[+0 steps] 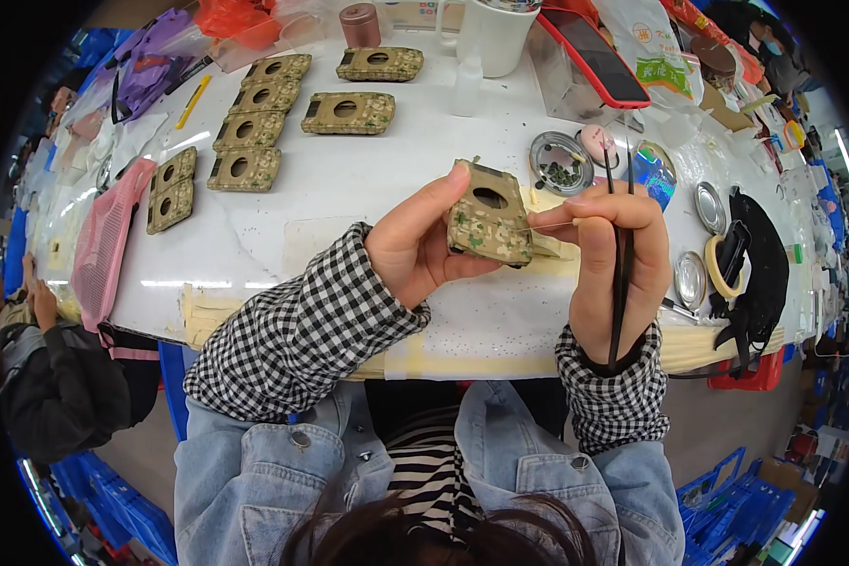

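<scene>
My left hand [410, 241] grips a camouflage-patterned model tank hull [492, 231] with a round hole in its top, tilted above the table. My right hand [623, 231] is closed, with thumb and forefinger pinching a thin, pale stick [555, 224] whose tip meets the hull's right side. Black tweezers [618, 292] are tucked between the fingers of that same hand, points upward. Just beyond the hands, a round clear dish [561, 162] contains small dark green parts. Similar hulls stand farther left, among them one hull [349, 112] near the middle and another [380, 64] behind it.
A red-cased phone [594, 58] rests on a clear box beside a white mug [492, 40]. Metal tins [690, 280], a tape roll [724, 269] and a black cloth item [762, 255] lie at right. A pink mesh bag [108, 245] hangs over the left edge; another person [66, 377] sits beyond.
</scene>
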A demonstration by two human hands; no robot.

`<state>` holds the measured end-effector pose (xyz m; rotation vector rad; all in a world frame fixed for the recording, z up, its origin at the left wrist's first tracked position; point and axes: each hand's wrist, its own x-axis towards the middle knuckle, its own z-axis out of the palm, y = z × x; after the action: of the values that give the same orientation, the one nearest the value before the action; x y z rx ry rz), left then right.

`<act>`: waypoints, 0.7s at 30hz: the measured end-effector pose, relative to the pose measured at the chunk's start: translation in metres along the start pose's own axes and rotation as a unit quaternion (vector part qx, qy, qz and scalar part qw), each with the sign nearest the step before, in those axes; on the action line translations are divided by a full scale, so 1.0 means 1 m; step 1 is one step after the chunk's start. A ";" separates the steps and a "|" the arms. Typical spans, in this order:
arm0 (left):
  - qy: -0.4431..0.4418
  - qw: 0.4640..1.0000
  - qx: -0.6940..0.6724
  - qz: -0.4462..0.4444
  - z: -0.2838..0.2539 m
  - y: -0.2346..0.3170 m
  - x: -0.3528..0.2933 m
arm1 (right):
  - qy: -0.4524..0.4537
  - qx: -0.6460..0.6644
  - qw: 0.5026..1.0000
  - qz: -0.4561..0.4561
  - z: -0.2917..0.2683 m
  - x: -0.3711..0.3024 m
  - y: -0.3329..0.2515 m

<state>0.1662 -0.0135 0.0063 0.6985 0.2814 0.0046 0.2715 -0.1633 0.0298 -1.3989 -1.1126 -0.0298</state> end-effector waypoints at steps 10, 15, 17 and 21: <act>-0.004 1.000 0.005 -0.005 0.000 0.001 0.001 | -0.006 -0.010 1.000 0.005 0.000 -0.001 0.003; -0.004 1.000 0.006 -0.001 -0.001 0.000 0.001 | -0.010 -0.014 1.000 0.004 0.000 -0.001 0.004; -0.004 1.000 0.001 -0.003 -0.002 0.000 0.002 | -0.011 -0.014 1.000 0.002 0.000 -0.001 0.004; -0.002 1.000 0.002 -0.002 -0.001 0.000 0.001 | -0.014 -0.015 1.000 0.003 0.000 -0.001 0.004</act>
<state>0.1666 -0.0124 0.0053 0.7009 0.2797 -0.0005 0.2736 -0.1630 0.0261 -1.4326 -1.1344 -0.0229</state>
